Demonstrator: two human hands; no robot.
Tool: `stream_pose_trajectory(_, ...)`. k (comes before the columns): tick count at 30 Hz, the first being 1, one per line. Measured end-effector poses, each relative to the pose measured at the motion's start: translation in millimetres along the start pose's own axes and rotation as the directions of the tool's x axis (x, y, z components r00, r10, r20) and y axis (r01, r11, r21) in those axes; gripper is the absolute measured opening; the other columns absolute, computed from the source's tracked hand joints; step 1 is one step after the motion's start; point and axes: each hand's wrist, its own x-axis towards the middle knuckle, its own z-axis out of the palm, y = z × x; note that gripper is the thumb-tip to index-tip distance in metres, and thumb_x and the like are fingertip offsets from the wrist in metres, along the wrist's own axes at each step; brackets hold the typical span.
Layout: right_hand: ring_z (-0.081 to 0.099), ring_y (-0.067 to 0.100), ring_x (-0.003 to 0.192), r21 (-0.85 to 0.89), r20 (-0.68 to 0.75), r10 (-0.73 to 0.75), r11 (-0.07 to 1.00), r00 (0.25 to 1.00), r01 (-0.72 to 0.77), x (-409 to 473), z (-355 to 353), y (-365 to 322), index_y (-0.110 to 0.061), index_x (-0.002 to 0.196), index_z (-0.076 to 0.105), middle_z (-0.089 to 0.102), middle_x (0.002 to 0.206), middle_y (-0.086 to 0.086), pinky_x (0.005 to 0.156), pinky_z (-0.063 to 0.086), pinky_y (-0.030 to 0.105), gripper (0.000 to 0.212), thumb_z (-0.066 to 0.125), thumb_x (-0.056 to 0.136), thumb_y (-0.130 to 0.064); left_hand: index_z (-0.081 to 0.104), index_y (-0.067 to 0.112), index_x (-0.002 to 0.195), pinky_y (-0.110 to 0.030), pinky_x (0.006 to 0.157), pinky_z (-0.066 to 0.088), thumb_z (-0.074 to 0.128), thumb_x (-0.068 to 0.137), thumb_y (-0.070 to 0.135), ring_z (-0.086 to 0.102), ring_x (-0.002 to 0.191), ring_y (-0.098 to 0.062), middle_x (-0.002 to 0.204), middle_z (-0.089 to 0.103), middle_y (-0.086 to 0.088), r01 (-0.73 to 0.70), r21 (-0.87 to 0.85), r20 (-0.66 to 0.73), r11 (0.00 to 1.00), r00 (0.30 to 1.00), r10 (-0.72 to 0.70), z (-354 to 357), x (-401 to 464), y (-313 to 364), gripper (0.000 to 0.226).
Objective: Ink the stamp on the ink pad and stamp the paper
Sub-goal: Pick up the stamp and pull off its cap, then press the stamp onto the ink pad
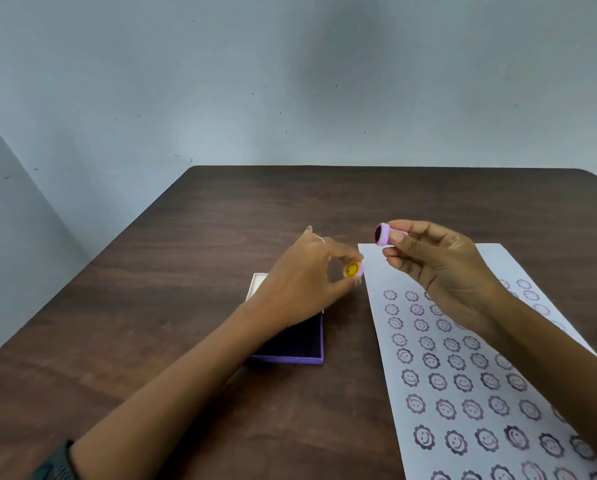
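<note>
My right hand (435, 268) holds a small pink stamp (384, 234) above the top left corner of the paper, its dark inked face turned left. My left hand (304, 282) pinches a small yellow smiley-faced cap (353, 269) just left of the paper's edge. The white paper (390, 271) lies on the right of the table and carries several rows of purple flower-smiley prints. The open ink pad (300, 344), purple-framed with a dark pad, sits under my left wrist and is partly hidden by it. Its white lid (257, 284) lies open behind.
The dark wooden table (186, 271) runs back to a pale grey wall (290, 81). A dark watch strap (56, 462) shows on my left forearm at the bottom left.
</note>
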Motion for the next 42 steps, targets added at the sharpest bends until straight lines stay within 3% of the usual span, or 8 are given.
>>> stream_pose_trajectory(3, 0.070, 0.014, 0.073, -0.031, 0.000, 0.002, 1.000, 1.000, -0.002, 0.1, 1.1, 1.4, -0.009, 0.101, 0.068, 0.076, 0.086, 0.003, 0.066, 0.057, 0.020, 0.035, 0.068, 0.067, -0.017, 0.069, 0.024, 0.110, -0.030, 0.114, 0.006, 0.065, 0.085, 0.030, 0.054, 0.105, -0.013, 0.108, 0.072, 0.003, 0.000, 0.100, 0.091, 0.995, 0.996, -0.010, 2.6, -0.7, -2.5, 0.026)
stream_pose_trajectory(9, 0.071, 0.015, 0.074, -0.071, 0.003, 0.010, 0.997, 1.000, -0.010, -0.3, 1.6, 2.8, -0.011, 0.101, 0.068, 0.076, 0.086, 0.002, 0.067, 0.057, 0.020, 0.034, 0.068, 0.068, -0.018, 0.066, 0.027, 0.115, -0.040, 0.119, 0.005, 0.063, 0.087, 0.035, 0.056, 0.107, -0.013, 0.115, 0.070, 0.004, -0.008, 0.149, 0.176, 0.989, 0.984, -0.018, 0.2, 0.7, -1.9, 0.029)
stream_pose_trajectory(14, 0.071, 0.016, 0.076, -0.092, 0.051, 0.006, 0.996, 0.999, -0.001, -2.3, 3.9, 2.1, -0.013, 0.097, 0.069, 0.077, 0.085, 0.002, 0.066, 0.057, 0.019, 0.029, 0.067, 0.069, -0.018, 0.065, 0.027, 0.117, -0.030, 0.103, 0.035, 0.062, 0.086, 0.038, 0.054, 0.110, -0.012, 0.120, 0.067, 0.006, -0.039, 0.151, 0.071, 0.988, 0.997, 0.029, -15.4, -0.3, -4.9, 0.032)
stream_pose_trajectory(18, 0.071, 0.018, 0.080, -0.195, 0.068, -0.015, 0.980, 0.998, 0.028, -5.1, 9.7, 2.5, -0.013, 0.100, 0.068, 0.075, 0.092, 0.003, 0.068, 0.057, 0.020, 0.036, 0.068, 0.066, -0.024, 0.063, 0.031, 0.117, -0.026, 0.096, 0.042, 0.060, 0.086, 0.042, 0.052, 0.112, -0.003, 0.119, 0.063, 0.014, 0.027, 0.038, -0.016, 0.999, 1.000, -0.027, -40.4, -9.3, -15.4, 0.033)
stream_pose_trajectory(22, 0.071, 0.020, 0.082, -0.273, 0.116, -0.058, 0.958, 0.992, 0.088, -11.4, 17.0, 2.4, -0.014, 0.096, 0.067, 0.076, 0.088, 0.000, 0.066, 0.056, 0.020, 0.038, 0.072, 0.062, -0.029, 0.062, 0.036, 0.117, -0.006, 0.093, 0.036, 0.063, 0.083, 0.048, 0.052, 0.113, 0.007, 0.118, 0.060, 0.026, 0.151, -0.094, 0.027, 0.984, 0.988, -0.149, -62.0, -41.0, -33.3, 0.037)
stream_pose_trajectory(28, 0.072, 0.018, 0.077, -0.351, 0.200, -0.108, 0.920, 0.974, 0.174, -23.6, 40.9, 2.8, -0.015, 0.090, 0.070, 0.076, 0.084, 0.002, 0.065, 0.057, 0.020, 0.035, 0.076, 0.058, -0.030, 0.059, 0.039, 0.120, -0.023, 0.105, 0.040, 0.072, 0.070, 0.048, 0.050, 0.118, 0.011, 0.127, 0.058, 0.027, 0.304, -0.193, 0.132, 0.933, 0.950, -0.282, -72.1, -93.6, -48.6, 0.052)
stream_pose_trajectory(32, 0.070, 0.014, 0.079, -0.388, 0.303, -0.093, 0.897, 0.948, 0.212, -31.5, 65.6, 2.5, -0.016, 0.088, 0.072, 0.076, 0.084, 0.002, 0.064, 0.055, 0.017, 0.031, 0.077, 0.059, -0.026, 0.055, 0.037, 0.125, -0.038, 0.117, 0.025, 0.078, 0.065, 0.049, 0.042, 0.125, 0.012, 0.134, 0.051, 0.028, 0.309, -0.207, 0.119, 0.928, 0.950, -0.290, -69.4, -108.9, -48.7, 0.065)
stream_pose_trajectory(42, 0.069, 0.003, 0.081, -0.559, 0.477, -0.066, 0.747, 0.877, 0.360, -45.1, 116.1, 17.1, -0.025, 0.086, 0.073, 0.075, 0.089, -0.007, 0.080, 0.055, 0.023, 0.021, 0.078, 0.069, -0.012, 0.049, 0.045, 0.126, -0.024, 0.116, 0.007, 0.079, 0.064, 0.053, 0.024, 0.136, 0.012, 0.144, 0.036, 0.031, 0.256, -0.098, 0.169, 0.962, 0.957, -0.238, -62.4, -113.4, -56.0, 0.070)
